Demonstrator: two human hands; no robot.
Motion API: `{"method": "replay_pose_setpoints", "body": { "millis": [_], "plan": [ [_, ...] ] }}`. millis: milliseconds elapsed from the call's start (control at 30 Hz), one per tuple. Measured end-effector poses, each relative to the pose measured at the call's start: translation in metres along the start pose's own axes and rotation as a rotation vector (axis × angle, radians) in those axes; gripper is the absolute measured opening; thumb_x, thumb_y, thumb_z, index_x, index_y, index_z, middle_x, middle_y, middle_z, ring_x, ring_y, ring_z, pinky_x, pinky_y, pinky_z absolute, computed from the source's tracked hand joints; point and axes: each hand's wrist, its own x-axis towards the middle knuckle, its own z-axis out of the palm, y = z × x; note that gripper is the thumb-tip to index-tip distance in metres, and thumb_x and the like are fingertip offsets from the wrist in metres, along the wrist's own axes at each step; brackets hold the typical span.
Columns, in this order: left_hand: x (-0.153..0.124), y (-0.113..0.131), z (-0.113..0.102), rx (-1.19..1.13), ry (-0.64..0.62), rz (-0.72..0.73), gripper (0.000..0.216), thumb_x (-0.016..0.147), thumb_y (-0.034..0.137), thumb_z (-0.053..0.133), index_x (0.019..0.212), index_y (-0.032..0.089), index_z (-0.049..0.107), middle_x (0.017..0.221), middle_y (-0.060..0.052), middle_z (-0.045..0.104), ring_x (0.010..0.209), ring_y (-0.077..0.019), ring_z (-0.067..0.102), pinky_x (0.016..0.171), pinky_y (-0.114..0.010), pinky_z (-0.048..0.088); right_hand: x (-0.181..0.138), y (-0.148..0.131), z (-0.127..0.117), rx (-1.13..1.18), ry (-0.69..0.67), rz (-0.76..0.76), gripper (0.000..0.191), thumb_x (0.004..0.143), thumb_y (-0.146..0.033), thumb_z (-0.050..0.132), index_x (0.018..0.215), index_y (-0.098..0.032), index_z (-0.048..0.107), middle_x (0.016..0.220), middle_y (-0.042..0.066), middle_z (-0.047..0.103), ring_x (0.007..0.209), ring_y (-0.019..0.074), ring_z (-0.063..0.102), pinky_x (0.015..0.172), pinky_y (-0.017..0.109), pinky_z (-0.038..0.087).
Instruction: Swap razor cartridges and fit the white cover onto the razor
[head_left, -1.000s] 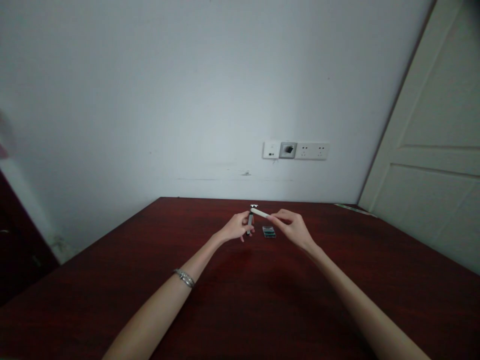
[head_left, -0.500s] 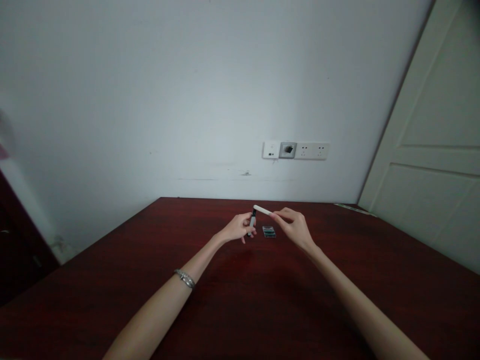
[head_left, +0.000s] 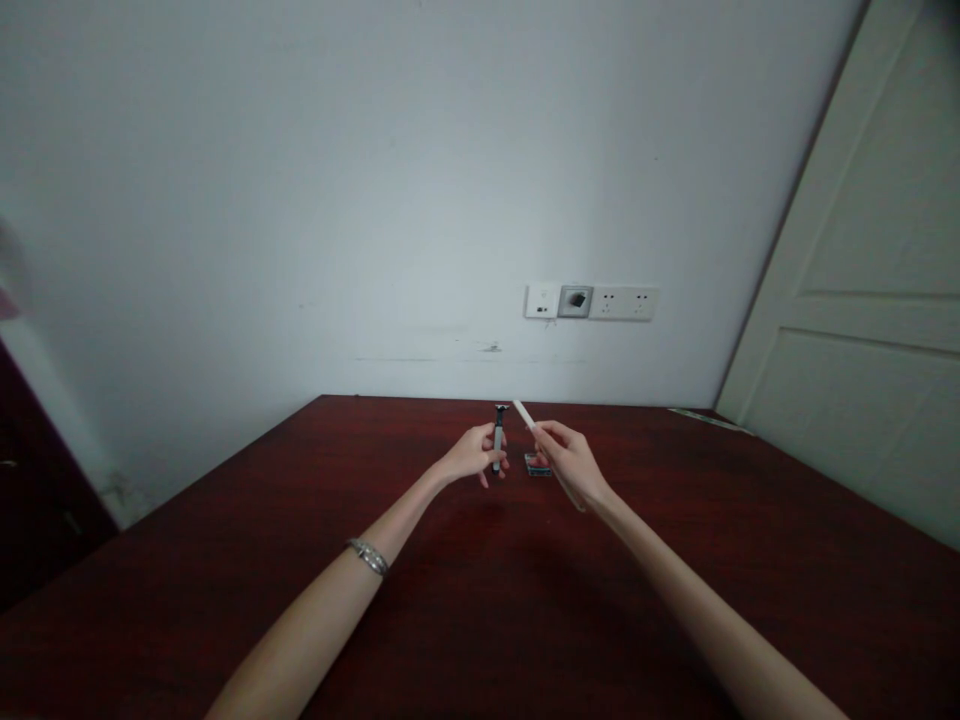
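Observation:
My left hand [head_left: 471, 455] is closed around the grey handle of a razor [head_left: 498, 445], which stands upright with its dark neck and T-shaped head at the top. My right hand [head_left: 574, 460] pinches a slim white stick [head_left: 523, 413] that slants up to the left; I cannot make out its kind. The stick's tip is close to the razor's head, with a small gap between. On the table below my right fingers lies a small flat clear-and-dark pack [head_left: 538, 470], partly covered by those fingers.
The dark red wooden table [head_left: 465, 620] reaches back to a pale wall [head_left: 420, 200]. Sockets and switches [head_left: 622, 303] sit on the wall above it. A white panelled door [head_left: 862, 300] stands at the right, and a thin pale strip [head_left: 709, 418] lies along the back right edge.
The white stick has come away from the razor's head and tilted steeper as my right hand moved left and nearer. The razor has turned more upright, its T-shaped head now showing.

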Motion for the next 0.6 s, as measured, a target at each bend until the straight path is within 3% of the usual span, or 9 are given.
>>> {"method": "replay_pose_setpoints", "body": {
  "millis": [367, 600],
  "plan": [
    [0.0, 0.001, -0.001, 0.022, 0.039, 0.076, 0.024, 0.073, 0.019, 0.056, 0.093, 0.015, 0.045, 0.074, -0.006, 0.062, 0.061, -0.0166, 0.063, 0.037, -0.018, 0.047, -0.015, 0.008, 0.023, 0.077, 0.027, -0.006, 0.036, 0.07, -0.049, 0.061, 0.081, -0.015, 0.062, 0.055, -0.005, 0.045, 0.046, 0.0065, 0.042, 0.054, 0.028, 0.052],
    [0.001, -0.004, 0.001, 0.059, 0.003, 0.082, 0.024, 0.071, 0.015, 0.054, 0.093, 0.014, 0.046, 0.075, -0.005, 0.062, 0.06, -0.0154, 0.063, 0.036, -0.016, 0.045, -0.015, 0.008, 0.023, 0.098, 0.07, -0.028, 0.035, 0.07, -0.049, 0.061, 0.08, -0.015, 0.063, 0.054, -0.006, 0.043, 0.046, 0.0066, 0.04, 0.054, 0.028, 0.051]
  ]
}}
